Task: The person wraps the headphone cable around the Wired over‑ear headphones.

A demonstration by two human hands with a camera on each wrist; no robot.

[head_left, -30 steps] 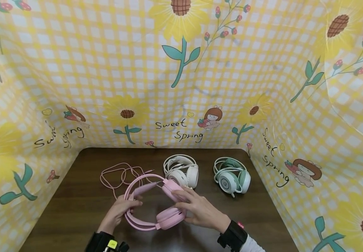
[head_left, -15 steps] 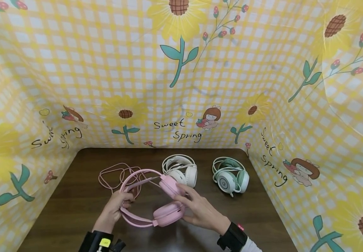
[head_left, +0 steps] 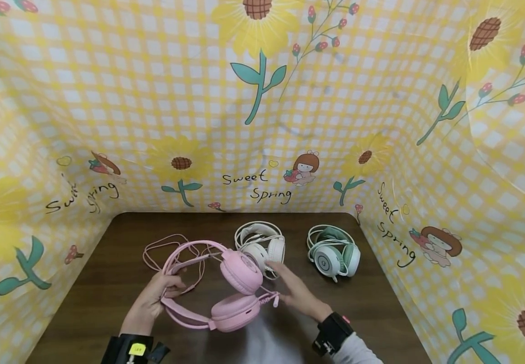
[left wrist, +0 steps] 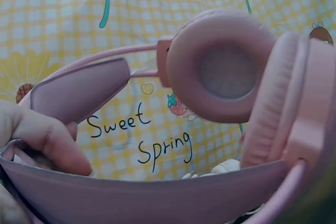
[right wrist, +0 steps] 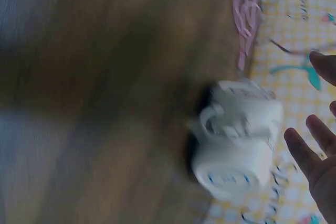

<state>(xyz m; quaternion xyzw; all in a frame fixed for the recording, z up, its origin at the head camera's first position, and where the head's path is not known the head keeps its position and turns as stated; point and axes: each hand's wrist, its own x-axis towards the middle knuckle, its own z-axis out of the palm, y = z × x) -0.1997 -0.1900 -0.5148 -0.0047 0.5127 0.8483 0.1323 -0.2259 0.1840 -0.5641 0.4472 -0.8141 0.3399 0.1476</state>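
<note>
A pink headset (head_left: 212,283) is held by its headband in the left hand (head_left: 155,293), whose fingers are curled round the band, as is confirmed in the left wrist view, where a thumb (left wrist: 50,140) is pressed on the pink band (left wrist: 157,200) beside the two ear cups. The headset is kept over the near middle of the dark wooden table (head_left: 372,303), its two cups stacked one behind the other towards the centre. The right hand (head_left: 296,293) is seen just to the right of the cups, fingers stretched and spread, nothing being clasped in it; the pink microphone stalk (head_left: 269,299) is found right at its fingertips, though whether it is touched cannot be told. In the right wrist view the open fingers (right wrist: 307,150) are shown near a white headset (right wrist: 236,140), the picture being blurred. That white headset (head_left: 260,245) is laid near the far edge of the table at its middle, just behind the pink cups, and a green and white headset (head_left: 335,253) is placed towards the far right corner, well apart from the hands. A pink cable (head_left: 171,250) is looped loosely on the table towards the far left. The table is enclosed on three sides by a yellow checked cloth (head_left: 262,126) printed with sunflowers.
</note>
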